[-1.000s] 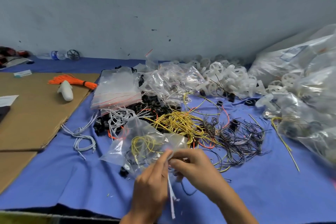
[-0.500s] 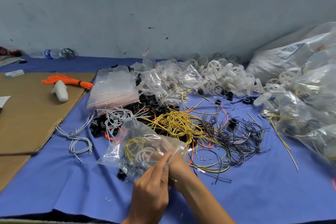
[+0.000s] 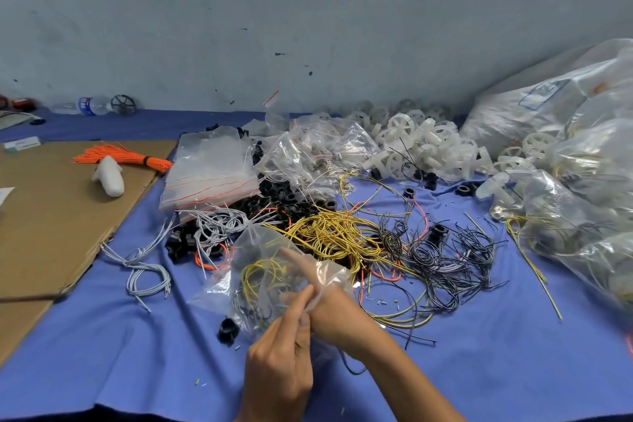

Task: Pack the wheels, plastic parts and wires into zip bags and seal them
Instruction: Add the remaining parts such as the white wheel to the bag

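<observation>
Head view | left hand (image 3: 279, 367) pinches the zip bag (image 3: 253, 250) mouth rim between thumb and forefinger | right hand (image 3: 320, 288) is wrist-deep inside, fingers blurred behind plastic, grip cannot be told | yellow wires (image 3: 260, 271) coil just beside those fingers | judgement: hold mouth wide, drop wires deep, keep zip track clear.

left hand (image 3: 279, 363) pinching zip bag (image 3: 255, 243) mouth, right hand (image 3: 318, 288) inside, yellow wires (image 3: 260, 272) within

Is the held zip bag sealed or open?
Open: the right hand reaches inside the zip bag; the left hand pinches its mouth.
</observation>
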Available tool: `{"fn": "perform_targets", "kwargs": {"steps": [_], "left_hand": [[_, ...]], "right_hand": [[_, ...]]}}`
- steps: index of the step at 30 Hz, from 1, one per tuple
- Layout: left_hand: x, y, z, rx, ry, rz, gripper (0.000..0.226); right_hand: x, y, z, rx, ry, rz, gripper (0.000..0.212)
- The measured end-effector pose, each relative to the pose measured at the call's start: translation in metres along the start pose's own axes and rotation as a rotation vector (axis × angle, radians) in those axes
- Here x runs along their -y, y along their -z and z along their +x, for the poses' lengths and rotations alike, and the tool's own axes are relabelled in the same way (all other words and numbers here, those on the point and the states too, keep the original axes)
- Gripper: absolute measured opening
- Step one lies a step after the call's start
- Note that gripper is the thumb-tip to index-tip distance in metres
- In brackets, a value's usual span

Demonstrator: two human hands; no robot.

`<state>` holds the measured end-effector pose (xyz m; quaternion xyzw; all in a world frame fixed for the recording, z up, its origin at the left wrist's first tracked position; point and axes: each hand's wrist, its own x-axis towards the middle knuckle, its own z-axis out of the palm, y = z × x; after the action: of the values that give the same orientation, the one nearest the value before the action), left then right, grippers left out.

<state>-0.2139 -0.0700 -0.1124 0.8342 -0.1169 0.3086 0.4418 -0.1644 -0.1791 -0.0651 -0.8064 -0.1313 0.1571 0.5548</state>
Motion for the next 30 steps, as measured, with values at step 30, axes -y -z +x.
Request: {"fn": "perform_targets", "kwargs": {"steps": [30], "left_hand": [[0.0, -0.002, 0.008, 0.006, -0.048, 0.047, 0.044]], "right_hand": [[-0.035, 0.136, 0.155, 0.019, -0.271, -0.937, 0.052]]}}
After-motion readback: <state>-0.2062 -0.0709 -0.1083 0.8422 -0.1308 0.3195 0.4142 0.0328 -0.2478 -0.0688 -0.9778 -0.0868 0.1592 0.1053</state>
